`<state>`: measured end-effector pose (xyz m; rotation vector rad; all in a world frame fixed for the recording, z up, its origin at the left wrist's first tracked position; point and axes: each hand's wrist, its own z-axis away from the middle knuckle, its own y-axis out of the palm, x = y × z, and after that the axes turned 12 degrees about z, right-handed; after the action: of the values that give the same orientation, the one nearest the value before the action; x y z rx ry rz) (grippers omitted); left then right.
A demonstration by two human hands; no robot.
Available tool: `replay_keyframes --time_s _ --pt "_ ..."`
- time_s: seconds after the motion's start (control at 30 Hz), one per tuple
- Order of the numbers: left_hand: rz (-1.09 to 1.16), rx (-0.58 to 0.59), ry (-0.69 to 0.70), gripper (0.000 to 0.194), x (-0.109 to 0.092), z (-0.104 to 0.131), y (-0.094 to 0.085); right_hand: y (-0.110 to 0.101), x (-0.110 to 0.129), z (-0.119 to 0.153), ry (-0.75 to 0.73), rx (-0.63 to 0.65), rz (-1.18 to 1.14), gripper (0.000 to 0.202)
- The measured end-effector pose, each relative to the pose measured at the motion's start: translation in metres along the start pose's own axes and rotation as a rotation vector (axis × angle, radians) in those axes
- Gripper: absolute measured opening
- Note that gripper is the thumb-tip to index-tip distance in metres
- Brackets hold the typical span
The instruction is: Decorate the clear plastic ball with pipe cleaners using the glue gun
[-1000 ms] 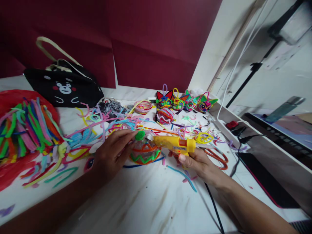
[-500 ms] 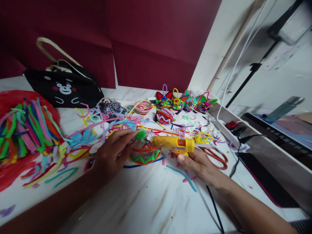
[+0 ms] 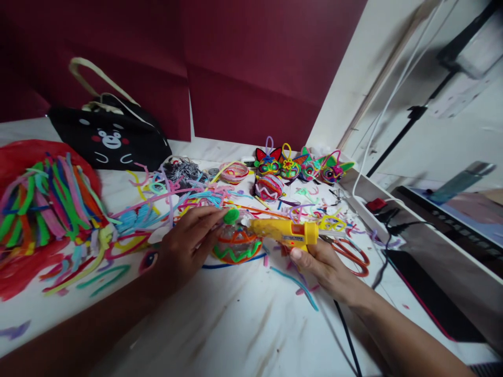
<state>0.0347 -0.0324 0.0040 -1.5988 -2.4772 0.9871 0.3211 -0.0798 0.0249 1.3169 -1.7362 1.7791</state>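
Grasping a yellow plastic glue gun (image 3: 279, 230), the right hand (image 3: 322, 264) curls around its handle, thumb on the near side, and the translucent nozzle end points left. The left hand (image 3: 188, 243) bends its fingers inward, their tips pinching the left edge of a small, round, green fuzzy piece (image 3: 231, 216); whether the lower fingers also touch the clear body below, I cannot tell. That body, a clear plastic piece trimmed with orange and green pipe cleaner (image 3: 238, 250), is at the middle of the white marbled table (image 3: 236, 324), between the two hands. The nozzle end is close to its top; contact is unclear. A dark blue pipe cleaner (image 3: 220, 267) lies along its near edge.

Right of the gun are orange-handled scissors (image 3: 358, 264). On the far side, four colourful animal-head ornaments (image 3: 290, 167) stand in a row, with a striped pink-and-red round piece (image 3: 269, 187) just nearer. At the left, many coloured pipe cleaners (image 3: 47, 204) lie heaped on red plastic sheeting (image 3: 19, 277), near a black bag with a bear face (image 3: 113, 144).
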Motion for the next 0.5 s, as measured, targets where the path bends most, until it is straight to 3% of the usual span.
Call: replay_keyframes --time_s 0.5 --pt "0.003 -0.019 0.002 0.035 -0.0012 0.0015 0.0011 0.0009 -0.0038 0.001 0.034 0.004 0.009 0.038"
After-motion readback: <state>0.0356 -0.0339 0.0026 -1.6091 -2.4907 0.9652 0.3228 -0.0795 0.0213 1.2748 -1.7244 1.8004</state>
